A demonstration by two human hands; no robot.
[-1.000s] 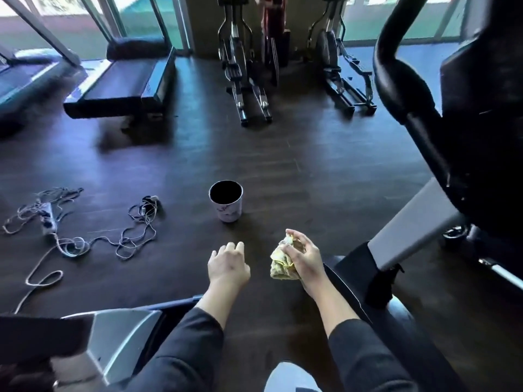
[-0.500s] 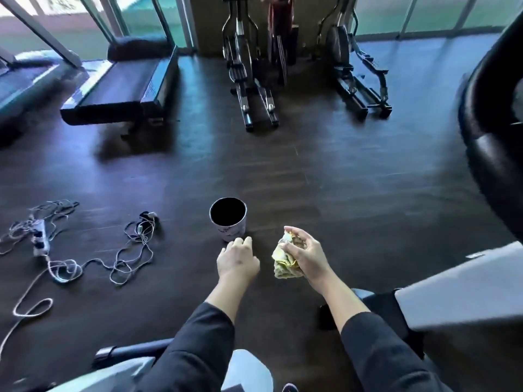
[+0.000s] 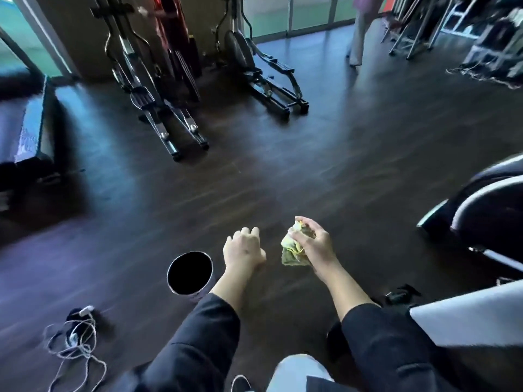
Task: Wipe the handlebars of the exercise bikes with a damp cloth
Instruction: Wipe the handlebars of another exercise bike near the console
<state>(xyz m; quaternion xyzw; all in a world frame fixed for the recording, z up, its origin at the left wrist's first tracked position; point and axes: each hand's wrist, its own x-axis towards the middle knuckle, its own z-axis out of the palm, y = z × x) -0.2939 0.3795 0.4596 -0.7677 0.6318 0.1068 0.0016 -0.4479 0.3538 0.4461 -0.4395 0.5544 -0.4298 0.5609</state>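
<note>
- Head view, low centre, above dark wood-look floor (image 3: pixel 325 171): right hand (image 3: pixel 318 247) gripping a crumpled yellow-green cloth (image 3: pixel 291 247), fingers curled round the wad, thumb side toward the other hand; cloth bunched into a ball, held in the air, touching no machine.
- Just left of it: left hand (image 3: pixel 243 248) palm down, fingers loosely curled under, holding nothing, apart from the cloth.
- Both forearms in dark sleeves (image 3: pixel 198 343), reaching forward from the bottom edge.
- Lower left of the left hand, standing on the floor: round cup (image 3: pixel 189 274) seen from above, inside black, contents impossible to tell.
- Bottom left corner: tangle of pale cables (image 3: pixel 75 343) with a small white plug on the floor.
- Right edge: black and silver curved part of an exercise machine (image 3: pixel 481 205), blurred, well apart from the cloth; pale grey flat panel (image 3: pixel 475 318) beneath it, beside the right sleeve.
- Top centre, near a wall: two elliptical trainers (image 3: pixel 158 89), side by side, long foot rails angled toward the camera.
- Left edge: dark treadmill deck (image 3: pixel 25 128), partly cut off.
- Top right, far off: legs of another person (image 3: pixel 358 32) standing by glass doors; metal racks (image 3: pixel 486 38) further right, too blurred to detail.
</note>
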